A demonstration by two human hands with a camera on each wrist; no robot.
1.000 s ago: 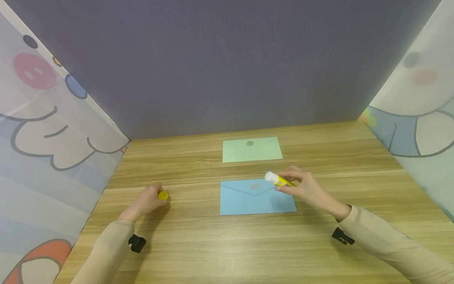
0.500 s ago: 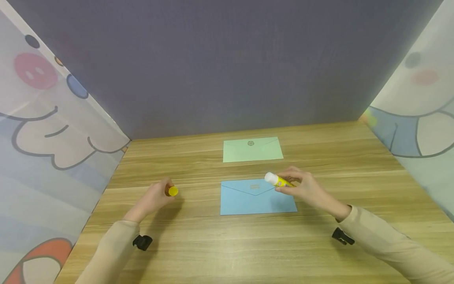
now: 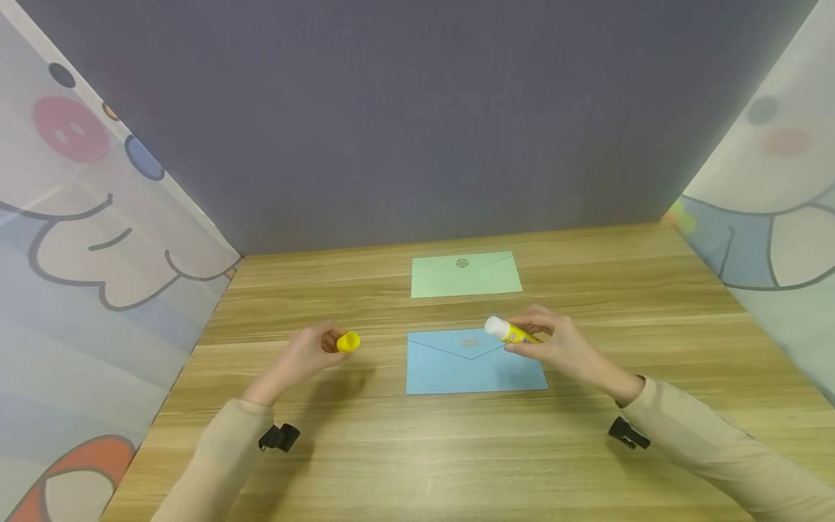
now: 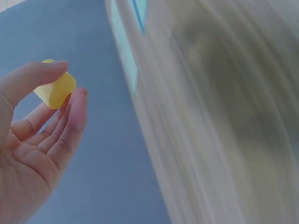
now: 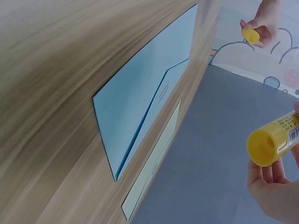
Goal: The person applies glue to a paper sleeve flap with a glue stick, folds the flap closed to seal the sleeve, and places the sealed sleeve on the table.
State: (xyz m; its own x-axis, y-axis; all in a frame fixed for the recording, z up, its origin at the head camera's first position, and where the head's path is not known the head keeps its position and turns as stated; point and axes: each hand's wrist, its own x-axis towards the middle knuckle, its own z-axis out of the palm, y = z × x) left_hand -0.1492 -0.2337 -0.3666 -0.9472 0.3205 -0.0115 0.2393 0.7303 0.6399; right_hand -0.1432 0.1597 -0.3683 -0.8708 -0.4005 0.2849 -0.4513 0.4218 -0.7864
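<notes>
My left hand [image 3: 303, 360] pinches a small yellow cap [image 3: 349, 341] between thumb and fingertips above the table, left of the blue envelope. In the left wrist view the cap [image 4: 58, 91] shows its ribbed side. Over the right part of that envelope, my right hand [image 3: 564, 351] grips a yellow glue stick [image 3: 515, 335], its white end tilted up and to the left. The right wrist view shows the hollow yellow base of the glue stick [image 5: 268, 144]. Beneath it lies the blue envelope [image 3: 450, 375], its pointed flap lying flat.
Behind the blue envelope lies a pale green envelope [image 3: 433, 281] with a round dark emblem. The wooden table [image 3: 404, 464] ends at a dark grey panel [image 3: 417, 130]. Cartoon-printed walls [image 3: 65, 290] stand on both sides. Black camera mounts [image 3: 280, 437] hang at each wrist.
My left hand has moved right and slightly away from me, carrying the yellow cap toward the glue stick. My right hand and the glue stick stay almost in place.
</notes>
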